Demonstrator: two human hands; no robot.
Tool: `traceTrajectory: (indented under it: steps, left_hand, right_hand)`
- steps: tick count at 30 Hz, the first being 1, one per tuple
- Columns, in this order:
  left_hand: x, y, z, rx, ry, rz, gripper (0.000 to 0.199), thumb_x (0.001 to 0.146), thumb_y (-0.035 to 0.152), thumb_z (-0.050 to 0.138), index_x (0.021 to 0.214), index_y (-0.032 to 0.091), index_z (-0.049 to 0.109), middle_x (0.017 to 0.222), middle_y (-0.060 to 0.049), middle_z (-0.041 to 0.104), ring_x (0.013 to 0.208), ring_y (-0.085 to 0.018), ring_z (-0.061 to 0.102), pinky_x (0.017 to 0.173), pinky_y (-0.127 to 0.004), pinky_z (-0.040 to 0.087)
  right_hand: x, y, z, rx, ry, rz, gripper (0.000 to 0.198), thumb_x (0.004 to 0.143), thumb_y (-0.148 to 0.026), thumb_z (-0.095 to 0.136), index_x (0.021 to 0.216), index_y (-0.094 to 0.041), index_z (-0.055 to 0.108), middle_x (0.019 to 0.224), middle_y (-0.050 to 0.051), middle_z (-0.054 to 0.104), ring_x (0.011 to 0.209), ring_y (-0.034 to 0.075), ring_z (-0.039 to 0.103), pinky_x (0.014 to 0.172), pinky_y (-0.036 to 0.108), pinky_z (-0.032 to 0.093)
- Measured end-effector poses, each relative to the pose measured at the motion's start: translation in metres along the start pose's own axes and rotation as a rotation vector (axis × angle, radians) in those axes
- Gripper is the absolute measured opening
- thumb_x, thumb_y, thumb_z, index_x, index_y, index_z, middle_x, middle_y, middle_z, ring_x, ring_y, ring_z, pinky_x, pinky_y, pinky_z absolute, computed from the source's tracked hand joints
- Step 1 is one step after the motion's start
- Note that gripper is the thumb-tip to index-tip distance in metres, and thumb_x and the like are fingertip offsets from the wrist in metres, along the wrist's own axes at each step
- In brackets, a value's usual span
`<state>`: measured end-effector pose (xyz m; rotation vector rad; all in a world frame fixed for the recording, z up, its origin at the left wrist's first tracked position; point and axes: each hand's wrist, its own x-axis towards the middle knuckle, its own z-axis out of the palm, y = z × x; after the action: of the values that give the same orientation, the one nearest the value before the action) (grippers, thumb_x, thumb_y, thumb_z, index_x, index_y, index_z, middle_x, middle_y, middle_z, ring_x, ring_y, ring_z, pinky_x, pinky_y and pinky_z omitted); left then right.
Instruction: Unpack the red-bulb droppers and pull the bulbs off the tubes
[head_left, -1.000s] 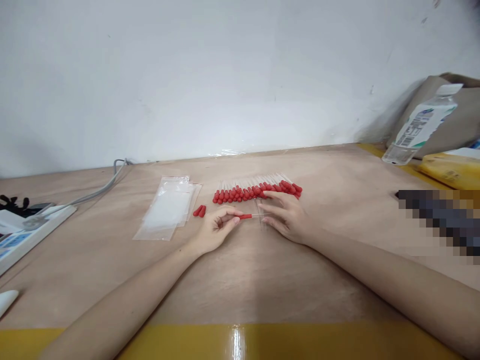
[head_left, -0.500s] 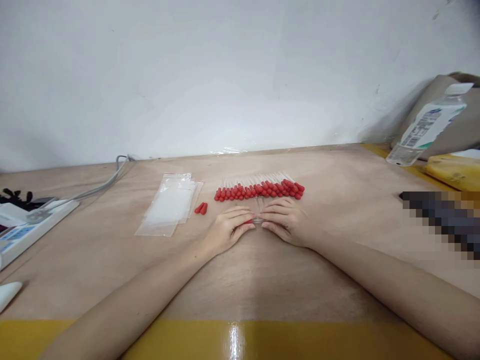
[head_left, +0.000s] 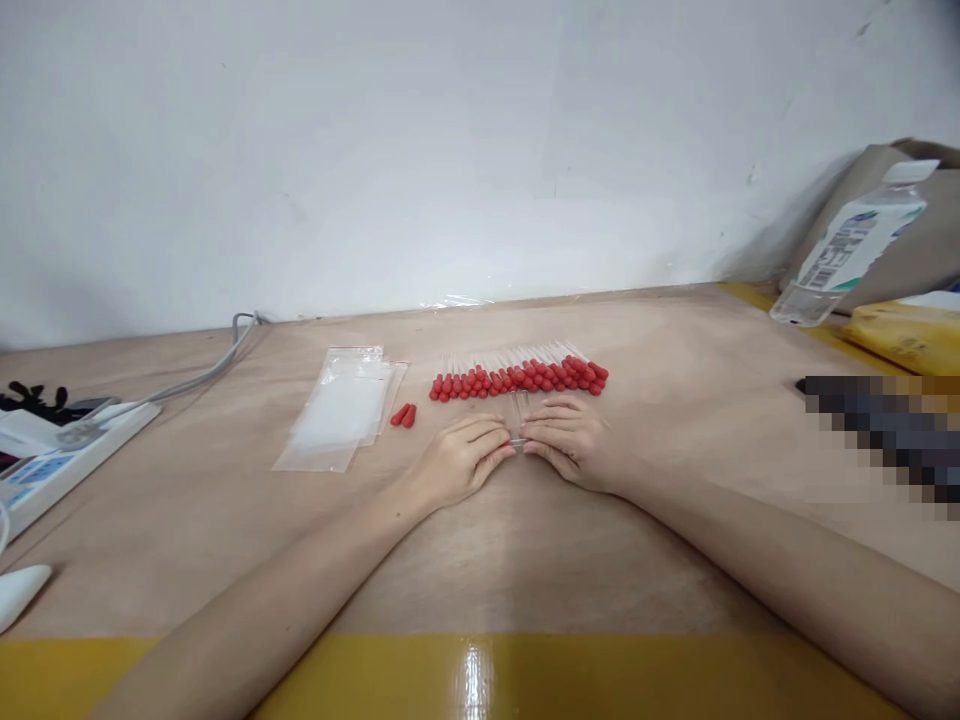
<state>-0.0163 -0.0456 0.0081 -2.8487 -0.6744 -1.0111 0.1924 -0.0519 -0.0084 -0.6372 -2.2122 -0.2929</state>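
Observation:
My left hand (head_left: 465, 458) is closed in a pinch around a red rubber bulb, of which only a sliver shows at the fingertips. Facing it, my right hand (head_left: 568, 440) pinches a clear glass tube (head_left: 517, 442) that bridges the small gap between both hands. Other glass tubes (head_left: 519, 405) lie just beyond my fingertips, partly hidden by the hands. Behind them stretches a row of glass droppers (head_left: 525, 378), red bulbs toward me and thin tips toward the wall. Two loose red bulbs (head_left: 403, 415) rest left of my left hand.
Clear zip bags (head_left: 330, 410) lie in a stack at the left. A power strip (head_left: 82, 460) with a grey cable (head_left: 202, 375) sits at the far left. On the right are a plastic bottle (head_left: 847, 250), a yellow packet (head_left: 907, 335) and a dark pixelated object (head_left: 877, 430).
My left hand has shifted slightly right, and the gap between the fingertips is a little narrower. The rest of the view has moved only slightly with the camera.

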Motion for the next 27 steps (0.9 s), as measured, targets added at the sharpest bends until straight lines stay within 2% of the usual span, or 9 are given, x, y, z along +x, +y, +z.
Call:
traceTrajectory:
  steps: [4,7,11,15,20,27]
  left_hand:
    - [0.0,0.001,-0.001,-0.013,-0.045,-0.02,0.017,0.087,0.023,0.047,0.092,0.013,0.06,0.091,-0.008,0.067,0.098,-0.019,0.059,0.089,-0.034,0.049]
    - [-0.002,0.0,-0.002,-0.016,-0.065,-0.02,0.018,0.087,0.023,0.046,0.093,0.014,0.06,0.094,-0.008,0.067,0.1,-0.019,0.059,0.094,-0.037,0.045]
    - [-0.002,0.001,-0.005,0.044,-0.087,0.002,0.017,0.087,0.023,0.045,0.091,0.016,0.061,0.094,-0.006,0.068,0.106,-0.02,0.057,0.107,-0.048,0.026]
    - [0.0,0.003,-0.007,0.057,-0.121,0.013,0.018,0.088,0.022,0.045,0.09,0.015,0.061,0.092,-0.006,0.069,0.109,-0.02,0.055,0.11,-0.049,0.016]
    - [-0.002,0.002,-0.008,0.024,-0.17,-0.01,0.02,0.089,0.022,0.042,0.094,0.015,0.06,0.097,-0.006,0.068,0.111,-0.017,0.053,0.111,-0.046,0.014]
    - [-0.004,-0.001,-0.01,-0.016,-0.156,0.014,0.018,0.089,0.021,0.043,0.093,0.016,0.06,0.101,-0.005,0.067,0.111,-0.018,0.053,0.11,-0.046,0.021]
  right_hand:
    - [-0.001,-0.002,-0.002,-0.024,-0.008,-0.027,0.012,0.084,-0.02,0.052,0.087,-0.018,0.063,0.088,0.004,0.069,0.087,0.015,0.063,0.082,0.033,0.048]
    - [-0.002,-0.003,-0.003,-0.018,-0.003,-0.036,0.011,0.084,-0.02,0.051,0.088,-0.018,0.062,0.089,0.004,0.069,0.087,0.014,0.063,0.087,0.033,0.049]
    - [-0.003,-0.003,-0.002,-0.003,0.024,-0.072,0.014,0.086,-0.019,0.047,0.09,-0.019,0.061,0.08,0.002,0.069,0.085,0.014,0.064,0.097,0.04,0.043]
    - [-0.003,-0.004,-0.003,-0.022,0.022,-0.1,0.012,0.085,-0.018,0.049,0.088,-0.018,0.06,0.081,0.004,0.069,0.084,0.014,0.064,0.096,0.037,0.046]
    - [-0.003,-0.007,-0.008,-0.068,0.005,-0.109,0.011,0.084,-0.018,0.05,0.087,-0.015,0.061,0.084,0.005,0.069,0.088,0.015,0.063,0.093,0.033,0.049]
    - [-0.005,-0.008,-0.009,-0.085,0.038,-0.14,0.013,0.084,-0.017,0.05,0.092,-0.018,0.061,0.09,0.005,0.069,0.096,0.016,0.062,0.088,0.032,0.052]
